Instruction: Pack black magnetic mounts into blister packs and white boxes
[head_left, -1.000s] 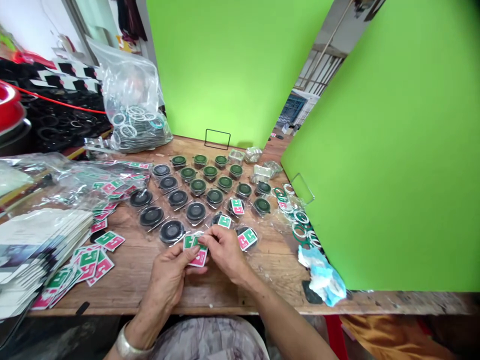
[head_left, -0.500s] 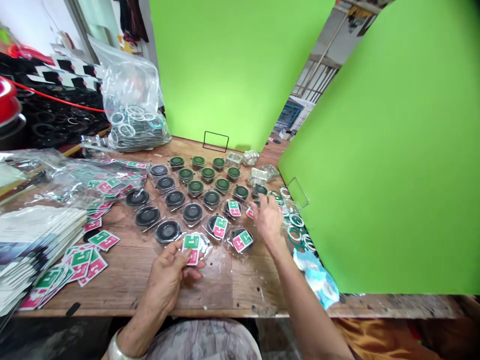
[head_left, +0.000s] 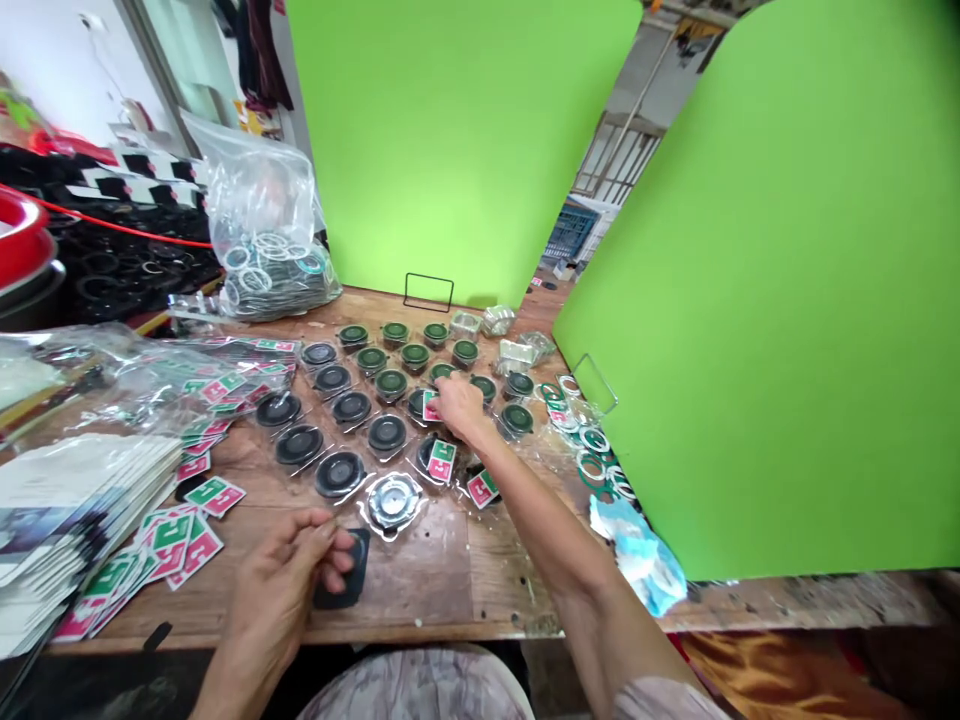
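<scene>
My left hand (head_left: pixel 289 575) is over the front of the table, its thumb and fingers drawn together. A dark square card (head_left: pixel 351 575) shows just behind the fingertips; whether they grip it or only cover it I cannot tell. My right hand (head_left: pixel 459 405) reaches in among rows of clear plastic packs with black round lids and pinches a red-and-green card (head_left: pixel 430 405) over one of them. Similar cards rest on a nearer pack (head_left: pixel 442 462) and on another partly under my forearm. A silvery pack (head_left: pixel 394 502) stands closest to me.
Red-and-green cards (head_left: pixel 176 545) are heaped at left, beside stacked printed sheets (head_left: pixel 75 500). A clear bag of rings (head_left: pixel 270 270) stands behind. Green and white rings (head_left: pixel 592 465) and a blue-white crumpled wrapper (head_left: pixel 641 555) lie at right. Green panels (head_left: pixel 465 150) border the table.
My right hand has moved left, from the right end of the rows to their middle. My left hand has drawn back towards me, and the red-and-green card no longer shows in it.
</scene>
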